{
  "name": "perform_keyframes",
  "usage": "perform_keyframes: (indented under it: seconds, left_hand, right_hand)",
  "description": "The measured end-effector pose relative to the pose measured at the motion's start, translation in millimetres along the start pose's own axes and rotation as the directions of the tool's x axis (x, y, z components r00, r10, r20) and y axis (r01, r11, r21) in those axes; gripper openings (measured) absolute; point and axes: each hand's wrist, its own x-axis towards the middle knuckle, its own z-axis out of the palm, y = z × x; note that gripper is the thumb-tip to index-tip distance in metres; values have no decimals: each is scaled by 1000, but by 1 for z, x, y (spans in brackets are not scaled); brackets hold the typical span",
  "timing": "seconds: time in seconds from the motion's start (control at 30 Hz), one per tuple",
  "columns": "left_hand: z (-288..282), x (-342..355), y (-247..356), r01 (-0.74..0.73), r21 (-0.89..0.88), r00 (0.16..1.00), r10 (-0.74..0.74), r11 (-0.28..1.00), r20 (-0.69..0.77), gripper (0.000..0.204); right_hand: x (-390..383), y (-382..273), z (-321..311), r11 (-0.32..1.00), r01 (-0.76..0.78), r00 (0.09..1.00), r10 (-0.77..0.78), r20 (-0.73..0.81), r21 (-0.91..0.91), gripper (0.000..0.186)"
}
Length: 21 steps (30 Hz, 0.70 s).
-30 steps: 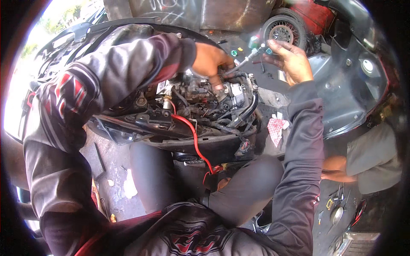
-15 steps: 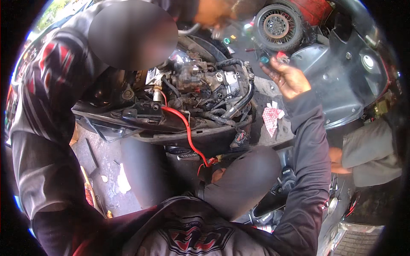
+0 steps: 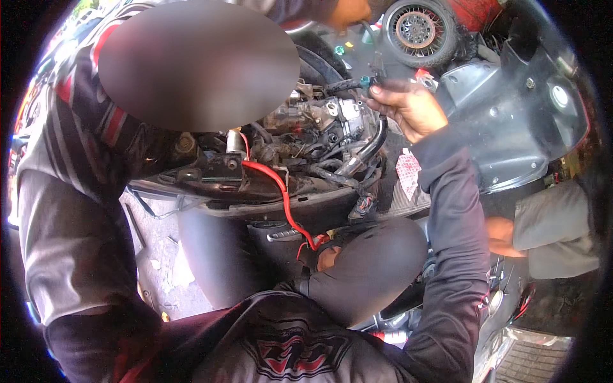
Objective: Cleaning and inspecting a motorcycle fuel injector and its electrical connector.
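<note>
My right hand (image 3: pixel 408 105) is closed in a pinch over the front end of the opened-up scooter (image 3: pixel 281 207). Between thumb and fingers it grips a small teal-and-black connector-like part (image 3: pixel 366 82), with dark lengths running from it. At the top edge, my left hand (image 3: pixel 348 13) is smeared and partly cut off, so its fingers do not show clearly. A blurred oval covers part of the left sleeve. Below my right hand lies the exposed engine (image 3: pixel 338 118), with a black tube frame (image 3: pixel 367 153) beside it. A red hose (image 3: pixel 278 182) hangs over the scooter's near side.
A spoked wheel (image 3: pixel 418 32) lies at the far right, near a large dark body panel (image 3: pixel 511 127). A red-and-white wrapper (image 3: pixel 407 172) rests on the footboard. Another person's foot (image 3: pixel 501 233) and grey trouser leg (image 3: pixel 549 223) are at the right. My bent legs are close to the scooter.
My right hand has moved left and slightly down with the teal part, toward the engine. The left hand has shifted along the top edge. The blurred oval has grown.
</note>
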Motion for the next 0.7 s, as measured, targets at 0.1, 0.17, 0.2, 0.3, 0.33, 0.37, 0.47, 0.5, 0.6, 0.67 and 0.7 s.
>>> perform_keyframes:
  seconds: [0.1,0.17,0.2,0.3,0.33,0.37,0.47,0.5,0.6,0.67,0.7]
  left_hand:
    - [7,-13,29,-114,105,954,138,988,-266,34]
    - [14,-14,48,-392,-54,853,341,918,-395,47]
    - [14,-11,51,-394,-53,851,342,918,-398,47]
    - [11,-1,51,-443,-268,856,315,856,-409,55]
    - [9,-1,48,-424,-315,872,289,849,-395,56]
    - [7,-1,47,-406,-364,887,265,838,-379,57]
    - [2,-4,56,-457,-362,839,258,812,-479,56]
    - [1,-6,62,-442,-353,832,230,825,-505,54]
    - [-4,-11,78,-377,-409,886,195,831,-420,61]
    - [-8,-14,84,-352,-404,886,161,844,-435,57]
    - [-11,-14,84,-381,-385,860,168,840,-483,57]
  right_hand:
    - [8,-6,-7,999,-10,999,8,-47,-38,35]
    - [8,-11,-15,998,1,999,-4,-36,-69,41]
    - [6,-13,-18,994,5,998,-12,-67,-105,47]
    - [-6,-10,-25,996,56,993,-63,-97,-66,48]
    - [-12,-9,-29,995,94,987,-95,-127,-16,47]
    - [-16,-8,-32,995,88,981,-94,-171,-41,47]
    - [-28,-4,-41,993,100,965,-80,-251,69,39]
    - [-31,-3,-43,993,97,966,-77,-247,69,39]
    - [-34,-2,-46,981,114,972,-77,-221,160,35]
    - [-34,-1,-44,983,131,979,-108,-170,130,31]
    - [-33,-1,-43,983,131,980,-109,-169,125,31]
